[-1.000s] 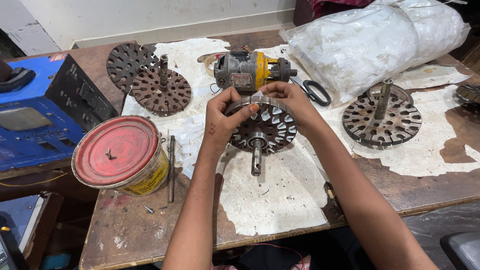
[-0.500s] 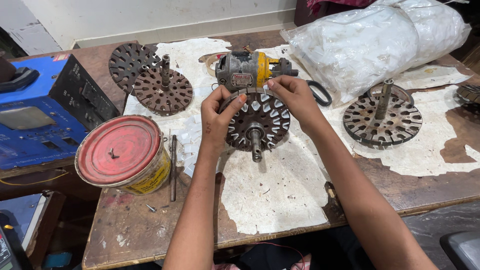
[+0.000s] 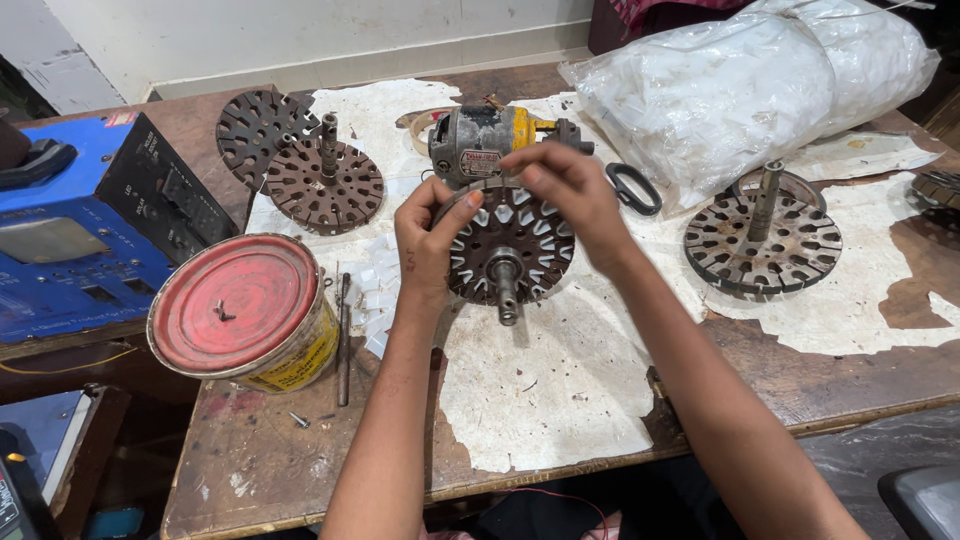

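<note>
A round slotted metal stator disc (image 3: 508,250) with a shaft sticking toward me is tilted up over the wooden table (image 3: 280,460). White slips sit in several of its slots. My left hand (image 3: 428,240) grips its left rim. My right hand (image 3: 565,190) rests on its top edge, fingers pinched together there; whether they hold a slip I cannot tell. Just behind the disc lies a grey and yellow motor (image 3: 480,145).
A red-lidded tin (image 3: 240,310) stands at the left, a thin metal rod (image 3: 343,340) beside it. Two rusty slotted discs (image 3: 320,180) lie at the back left, another with a shaft (image 3: 765,240) at the right. A blue machine (image 3: 80,240), black-handled scissors (image 3: 632,188) and a plastic bag (image 3: 720,90).
Both hands have lifted the disc up and tilted it toward me. My right hand has shifted from the right rim to the top edge.
</note>
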### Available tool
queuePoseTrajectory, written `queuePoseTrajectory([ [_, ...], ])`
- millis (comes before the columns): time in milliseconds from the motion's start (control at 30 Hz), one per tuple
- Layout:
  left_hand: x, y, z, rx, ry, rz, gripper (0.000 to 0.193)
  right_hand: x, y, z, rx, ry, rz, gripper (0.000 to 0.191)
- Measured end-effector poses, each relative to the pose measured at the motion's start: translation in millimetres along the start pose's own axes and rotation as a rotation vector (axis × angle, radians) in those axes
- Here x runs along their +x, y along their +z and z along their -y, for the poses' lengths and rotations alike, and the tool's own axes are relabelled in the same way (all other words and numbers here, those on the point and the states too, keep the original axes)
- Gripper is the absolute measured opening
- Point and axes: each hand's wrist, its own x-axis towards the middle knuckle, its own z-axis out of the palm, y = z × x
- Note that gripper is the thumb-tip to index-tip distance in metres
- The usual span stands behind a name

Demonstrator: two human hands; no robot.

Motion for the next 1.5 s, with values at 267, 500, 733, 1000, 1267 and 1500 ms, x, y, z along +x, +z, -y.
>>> queuePoseTrajectory([
  [267,-2,-9,15,-0.197,0.009,-0.209,0.036,-6,23,-5,0.034,0.155,-0.083,0.030],
  [500,-4,5,-16,0.032,0.046,-0.180,0.028,-23,48,-1,-0.211,-0.018,-0.381,0.024],
  [733,-9,15,-24,0.152,0.104,0.066,0.025,-24,37,8,-0.427,-0.231,-0.394,0.021],
  [1000,-6,8,-16,0.197,0.061,0.062,0.019,-18,29,13,-0.383,-0.216,-0.252,0.019],
  [1267,-2,4,-20,0.129,0.005,0.083,0.021,-13,25,9,-0.296,-0.006,-0.194,0.020],
  [1500,-3,4,-17,0.154,0.020,0.059,0.017,-11,22,6,-0.141,0.003,-0.155,0.017],
])
